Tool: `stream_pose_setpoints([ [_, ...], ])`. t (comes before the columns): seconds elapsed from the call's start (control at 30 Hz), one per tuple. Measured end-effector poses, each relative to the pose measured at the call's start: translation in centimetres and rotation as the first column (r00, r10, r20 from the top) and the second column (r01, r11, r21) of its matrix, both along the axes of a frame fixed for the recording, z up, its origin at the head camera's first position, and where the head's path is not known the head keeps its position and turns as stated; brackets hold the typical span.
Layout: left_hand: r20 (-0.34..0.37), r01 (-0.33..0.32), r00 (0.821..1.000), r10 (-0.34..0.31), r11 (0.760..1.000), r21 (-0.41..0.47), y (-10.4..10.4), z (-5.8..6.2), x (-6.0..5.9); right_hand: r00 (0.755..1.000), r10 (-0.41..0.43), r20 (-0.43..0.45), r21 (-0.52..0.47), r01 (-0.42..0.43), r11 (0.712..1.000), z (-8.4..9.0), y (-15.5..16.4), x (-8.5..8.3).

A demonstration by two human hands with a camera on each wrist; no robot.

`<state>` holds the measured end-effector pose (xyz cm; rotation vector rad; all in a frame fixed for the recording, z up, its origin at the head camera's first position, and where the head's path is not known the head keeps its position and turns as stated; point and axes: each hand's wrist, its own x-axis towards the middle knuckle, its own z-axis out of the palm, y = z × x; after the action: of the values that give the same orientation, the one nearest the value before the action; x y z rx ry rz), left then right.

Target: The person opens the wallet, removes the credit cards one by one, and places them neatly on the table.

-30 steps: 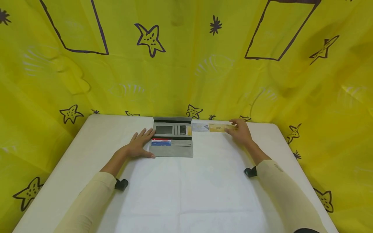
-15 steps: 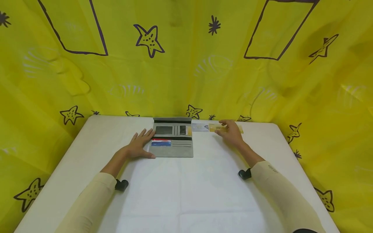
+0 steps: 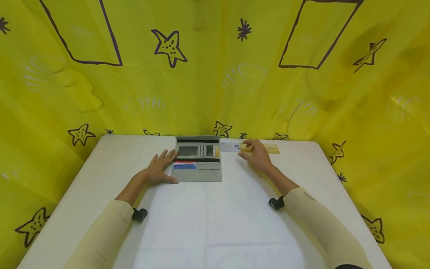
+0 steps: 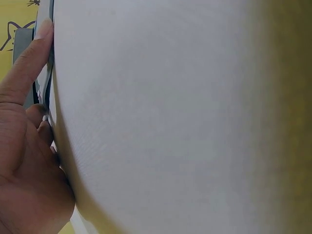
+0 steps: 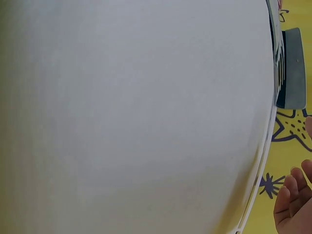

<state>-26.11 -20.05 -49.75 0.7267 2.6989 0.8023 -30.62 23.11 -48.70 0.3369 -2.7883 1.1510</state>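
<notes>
An open grey wallet lies on the white table, its flap raised at the back. Red-and-blue cards poke out of its lower left slot, and a dark card shows in an upper pocket. My left hand rests spread along the wallet's left edge, fingers straight, thumb at the lower corner. To the wallet's right, a silvery card and gold-coloured cards lie in a row. My right hand is over the gold ones, thumb and forefinger apart near the silvery card. Its fingers curve loosely in the right wrist view.
A white cloth covers the table, showing faint fold lines. Directly behind its back edge hangs a yellow curtain with starfish drawings, which also runs down both sides. Black wrist cameras sit under both sleeves.
My right hand has moved left along the row of cards, from the right-hand gold end towards the silvery card. The left hand and the wallet have stayed in place.
</notes>
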Motion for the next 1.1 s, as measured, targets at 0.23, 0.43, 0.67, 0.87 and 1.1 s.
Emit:
stream_pose_setpoints([
  [0.23,0.006,-0.015,1.000,0.015,1.000,-0.025,0.0,-0.1,-0.1,1.000,0.023,-0.002,-0.012,-0.023,1.000,0.4,-1.5,0.3],
  [0.43,0.004,-0.017,1.000,0.017,0.999,-0.028,0.1,0.1,-0.1,0.998,0.062,-0.014,-0.016,-0.062,0.998,0.5,-2.8,0.8],
  [0.67,0.012,-0.019,1.000,0.019,1.000,-0.023,0.2,0.1,0.0,0.993,0.115,-0.039,-0.014,-0.115,0.993,0.3,-4.6,1.3],
  [0.87,0.004,-0.011,1.000,0.011,1.000,0.003,0.1,-0.1,0.0,0.988,0.148,-0.044,-0.028,-0.149,0.988,0.2,-6.2,1.8],
  [1.1,-0.007,-0.012,1.000,0.012,1.000,-0.002,0.0,0.0,0.2,0.977,0.202,-0.074,-0.064,-0.206,0.976,0.3,-7.8,2.2],
])
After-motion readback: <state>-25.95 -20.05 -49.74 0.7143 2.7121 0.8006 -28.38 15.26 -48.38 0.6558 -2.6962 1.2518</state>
